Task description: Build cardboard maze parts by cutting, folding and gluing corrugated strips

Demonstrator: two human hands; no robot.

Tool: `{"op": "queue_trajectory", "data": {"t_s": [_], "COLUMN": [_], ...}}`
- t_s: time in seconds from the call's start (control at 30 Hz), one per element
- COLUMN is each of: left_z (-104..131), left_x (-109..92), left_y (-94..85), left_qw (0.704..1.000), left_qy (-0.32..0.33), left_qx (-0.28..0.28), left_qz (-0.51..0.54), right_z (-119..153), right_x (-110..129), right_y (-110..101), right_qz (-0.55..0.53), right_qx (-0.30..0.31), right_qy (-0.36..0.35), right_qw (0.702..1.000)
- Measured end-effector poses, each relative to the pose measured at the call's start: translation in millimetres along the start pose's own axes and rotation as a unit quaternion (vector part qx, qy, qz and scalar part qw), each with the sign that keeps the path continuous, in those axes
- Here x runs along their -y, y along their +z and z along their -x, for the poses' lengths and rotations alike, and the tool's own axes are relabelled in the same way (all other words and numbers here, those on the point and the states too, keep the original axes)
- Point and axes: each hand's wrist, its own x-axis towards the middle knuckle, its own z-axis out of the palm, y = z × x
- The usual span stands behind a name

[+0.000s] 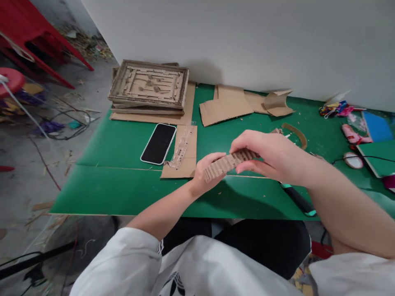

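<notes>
A narrow strip of corrugated cardboard, its ridges showing, is held above the green table between both hands. My left hand is closed around its left end. At the other end, my right hand pinches the strip between thumb and fingers. Just left of my left hand lies a flat cardboard piece with a clear plastic ruler on it. Under my right forearm is a black and green handled tool, partly hidden.
Stacked cardboard frames sit at the back left, with a phone in front. Loose cardboard pieces lie by the wall. A tape roll and a blue item are at the right. A red chair stands beyond the table's left edge.
</notes>
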Motion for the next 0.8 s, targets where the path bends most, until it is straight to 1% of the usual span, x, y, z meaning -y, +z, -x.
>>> {"op": "queue_trajectory", "data": {"t_s": [0.1,0.17,0.23,0.3,0.37,0.4,0.43,0.5,0.53,0.6,0.63,0.67,0.73,0.8], "left_z": [-3,-4,-4,-5,-5,-5,-5,-6,-6,-6,-6,-6,-6,-5], "left_x": [-1,-1,-1,-1,-2,-3,-4,-6,-7,-7,-7,-7,-6,-6], "left_y": [-4.7,-4.9,-3.0,-0.6,0.8,1.0,0.9,0.0,-0.5,-1.1,-1.1,-1.0,-0.6,-0.3], "left_qw": [0.998,0.996,0.993,0.992,0.992,0.992,0.992,0.993,0.993,0.993,0.993,0.993,0.993,0.994], "left_qy": [0.049,0.079,0.103,0.111,0.113,0.112,0.11,0.108,0.108,0.109,0.109,0.109,0.106,0.101], "left_qx": [0.006,-0.01,-0.029,-0.037,-0.037,-0.039,-0.04,-0.039,-0.037,-0.039,-0.039,-0.039,-0.035,-0.03], "left_qz": [0.033,0.04,0.042,0.045,0.049,0.047,0.044,0.039,0.039,0.039,0.038,0.037,0.033,0.029], "right_z": [10,20,32,48,68,80,92,115,126,144,151,156,159,155], "right_x": [-10,-11,-9,-8,-9,-12,-16,-29,-37,-52,-58,-62,-65,-62], "right_y": [0,-6,-12,-16,-12,-5,6,35,53,88,104,116,133,143], "right_qz": [0.007,0.01,0.009,-0.007,-0.04,-0.061,-0.085,-0.11,-0.104,-0.065,-0.034,0.002,0.068,0.105], "right_qx": [-0.021,-0.05,-0.066,-0.062,-0.037,-0.018,0.017,0.099,0.113,0.113,0.112,0.097,0.062,0.027], "right_qy": [0.025,0.026,0.026,0.043,0.079,0.096,0.116,0.157,0.179,0.211,0.219,0.214,0.187,0.152], "right_qw": [0.999,0.998,0.997,0.997,0.995,0.993,0.989,0.976,0.972,0.969,0.969,0.972,0.978,0.982]}}
